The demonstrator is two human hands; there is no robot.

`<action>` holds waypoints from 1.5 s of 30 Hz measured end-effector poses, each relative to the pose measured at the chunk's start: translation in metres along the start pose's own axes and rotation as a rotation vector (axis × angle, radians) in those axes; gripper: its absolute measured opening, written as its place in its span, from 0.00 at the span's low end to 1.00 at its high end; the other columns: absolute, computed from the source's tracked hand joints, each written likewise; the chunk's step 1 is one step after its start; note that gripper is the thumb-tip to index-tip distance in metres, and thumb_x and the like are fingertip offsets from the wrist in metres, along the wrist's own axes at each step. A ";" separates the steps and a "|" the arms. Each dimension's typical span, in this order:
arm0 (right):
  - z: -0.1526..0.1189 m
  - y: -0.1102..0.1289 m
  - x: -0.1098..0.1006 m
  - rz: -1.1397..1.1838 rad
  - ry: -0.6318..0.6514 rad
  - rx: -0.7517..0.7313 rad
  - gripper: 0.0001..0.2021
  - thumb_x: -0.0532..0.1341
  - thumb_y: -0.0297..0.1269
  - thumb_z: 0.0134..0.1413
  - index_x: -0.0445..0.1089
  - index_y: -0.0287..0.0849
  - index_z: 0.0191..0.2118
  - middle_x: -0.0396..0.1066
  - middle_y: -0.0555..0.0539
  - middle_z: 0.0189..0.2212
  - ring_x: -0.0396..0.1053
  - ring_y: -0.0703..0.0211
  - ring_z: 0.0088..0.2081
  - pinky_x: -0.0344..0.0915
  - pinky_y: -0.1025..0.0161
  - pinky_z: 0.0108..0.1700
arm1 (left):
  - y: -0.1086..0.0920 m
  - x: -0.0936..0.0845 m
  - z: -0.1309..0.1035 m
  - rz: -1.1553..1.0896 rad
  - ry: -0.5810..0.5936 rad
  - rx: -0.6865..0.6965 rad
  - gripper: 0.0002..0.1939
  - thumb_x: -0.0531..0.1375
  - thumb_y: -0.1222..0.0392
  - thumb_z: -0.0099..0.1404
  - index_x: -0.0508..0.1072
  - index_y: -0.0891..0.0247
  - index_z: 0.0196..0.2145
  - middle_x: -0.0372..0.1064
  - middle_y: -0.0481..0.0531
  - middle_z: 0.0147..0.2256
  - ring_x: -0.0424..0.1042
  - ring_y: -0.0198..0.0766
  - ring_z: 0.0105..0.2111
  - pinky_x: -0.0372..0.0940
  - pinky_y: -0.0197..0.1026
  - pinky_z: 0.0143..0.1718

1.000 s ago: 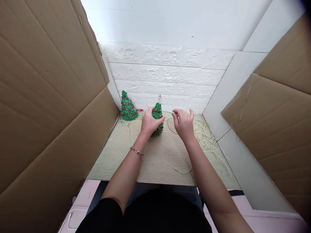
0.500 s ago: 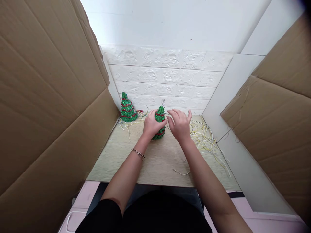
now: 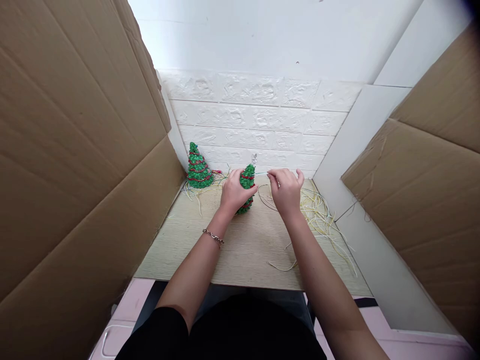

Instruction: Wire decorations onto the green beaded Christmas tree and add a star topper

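Observation:
A small green tree (image 3: 247, 179) with red trim stands upright near the middle of the table, partly covered by my left hand (image 3: 233, 192), whose fingers wrap round it. To its right, my right hand (image 3: 284, 190) is pinched at thumb and forefinger on a thin greenish thread (image 3: 261, 173). That thread runs level from the upper part of the tree to my fingertips. Another green tree (image 3: 199, 170) with red garland stands at the table's back left, apart from my hands.
Loose white and yellow cords (image 3: 318, 212) lie in a tangle on the right of the wooden table (image 3: 247, 250). More strands surround the left tree's base. Cardboard panels (image 3: 150, 200) flank both sides, and a white brick-pattern wall (image 3: 251, 117) closes the back.
My right hand has moved right, away from the tree, and a longer stretch of thread shows between them. My left hand keeps its hold on the tree.

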State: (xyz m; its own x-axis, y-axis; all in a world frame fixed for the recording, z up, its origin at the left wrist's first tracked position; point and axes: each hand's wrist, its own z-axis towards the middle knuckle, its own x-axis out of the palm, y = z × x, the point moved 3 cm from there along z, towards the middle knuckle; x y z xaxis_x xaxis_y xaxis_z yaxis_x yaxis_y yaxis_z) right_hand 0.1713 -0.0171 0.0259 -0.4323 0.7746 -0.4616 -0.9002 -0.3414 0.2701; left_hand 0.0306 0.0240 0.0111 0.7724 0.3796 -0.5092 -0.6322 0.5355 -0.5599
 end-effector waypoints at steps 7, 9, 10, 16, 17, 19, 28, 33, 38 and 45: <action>-0.008 0.016 0.009 -0.050 0.096 -0.091 0.11 0.50 0.39 0.62 0.69 0.47 0.41 0.72 0.48 0.35 0.66 0.58 0.38 0.37 0.49 0.59 | -0.004 0.001 -0.001 -0.022 0.026 0.004 0.15 0.61 0.59 0.51 0.66 0.61 0.38 0.68 0.53 0.39 0.67 0.43 0.42 0.62 0.42 0.43; -0.010 0.014 0.007 -0.040 0.083 -0.078 0.12 0.49 0.41 0.62 0.67 0.46 0.45 0.72 0.46 0.38 0.66 0.58 0.39 0.37 0.49 0.59 | -0.001 0.000 0.000 -0.019 0.003 -0.007 0.18 0.62 0.58 0.51 0.66 0.61 0.40 0.68 0.53 0.40 0.67 0.43 0.43 0.62 0.43 0.44; -0.010 0.012 0.005 -0.034 0.072 -0.068 0.13 0.49 0.41 0.62 0.66 0.45 0.46 0.72 0.46 0.38 0.66 0.57 0.40 0.37 0.50 0.59 | 0.001 0.000 0.001 -0.013 -0.008 -0.015 0.19 0.62 0.57 0.50 0.66 0.61 0.41 0.68 0.53 0.41 0.67 0.43 0.43 0.62 0.43 0.45; -0.008 -0.001 0.003 0.001 0.040 -0.002 0.12 0.46 0.37 0.64 0.65 0.43 0.38 0.72 0.48 0.32 0.67 0.61 0.34 0.45 0.56 0.53 | 0.007 -0.001 0.002 0.027 -0.028 -0.060 0.21 0.64 0.57 0.49 0.66 0.62 0.41 0.68 0.54 0.42 0.67 0.45 0.44 0.62 0.44 0.45; -0.007 -0.002 0.004 0.008 0.044 0.003 0.12 0.46 0.36 0.64 0.65 0.42 0.37 0.72 0.49 0.31 0.67 0.61 0.33 0.47 0.57 0.51 | 0.007 0.000 0.002 0.028 -0.024 -0.057 0.21 0.64 0.57 0.49 0.66 0.62 0.42 0.68 0.55 0.42 0.67 0.45 0.44 0.62 0.44 0.46; -0.006 -0.003 0.005 0.013 0.041 0.001 0.11 0.47 0.35 0.63 0.64 0.42 0.35 0.72 0.49 0.31 0.67 0.61 0.33 0.49 0.59 0.48 | 0.005 0.001 0.001 0.026 -0.008 -0.037 0.22 0.63 0.57 0.49 0.66 0.62 0.42 0.67 0.55 0.43 0.67 0.45 0.45 0.61 0.44 0.47; -0.010 0.013 0.013 -0.015 0.079 -0.084 0.10 0.48 0.34 0.63 0.65 0.43 0.35 0.71 0.50 0.30 0.66 0.61 0.34 0.45 0.57 0.53 | -0.007 0.005 -0.004 0.055 0.072 0.029 0.18 0.60 0.57 0.52 0.66 0.61 0.41 0.67 0.54 0.43 0.67 0.44 0.44 0.61 0.43 0.45; -0.011 0.011 0.009 0.079 0.020 -0.029 0.08 0.49 0.37 0.62 0.64 0.44 0.41 0.71 0.48 0.37 0.67 0.60 0.38 0.44 0.56 0.55 | -0.004 0.003 -0.003 0.036 0.032 0.019 0.19 0.61 0.56 0.52 0.66 0.62 0.41 0.67 0.54 0.43 0.67 0.44 0.45 0.61 0.43 0.46; -0.010 0.001 0.005 0.125 -0.030 0.040 0.09 0.50 0.39 0.62 0.64 0.43 0.40 0.70 0.48 0.37 0.66 0.61 0.36 0.45 0.55 0.55 | 0.003 0.001 0.000 0.030 -0.016 0.011 0.21 0.62 0.56 0.50 0.66 0.62 0.43 0.67 0.55 0.43 0.67 0.45 0.45 0.60 0.44 0.48; -0.009 -0.004 0.006 0.196 -0.031 0.104 0.10 0.50 0.40 0.61 0.64 0.43 0.32 0.69 0.51 0.30 0.64 0.62 0.30 0.46 0.54 0.54 | 0.007 0.002 0.001 0.038 -0.036 0.010 0.22 0.63 0.56 0.49 0.66 0.62 0.43 0.67 0.55 0.43 0.67 0.46 0.45 0.60 0.44 0.48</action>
State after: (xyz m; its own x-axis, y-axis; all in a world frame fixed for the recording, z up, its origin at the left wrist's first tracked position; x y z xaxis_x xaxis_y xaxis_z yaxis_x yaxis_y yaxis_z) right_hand 0.1717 -0.0156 0.0145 -0.5950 0.7155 -0.3662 -0.7885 -0.4314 0.4383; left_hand 0.0276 0.0295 0.0072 0.7497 0.4262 -0.5063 -0.6606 0.5277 -0.5340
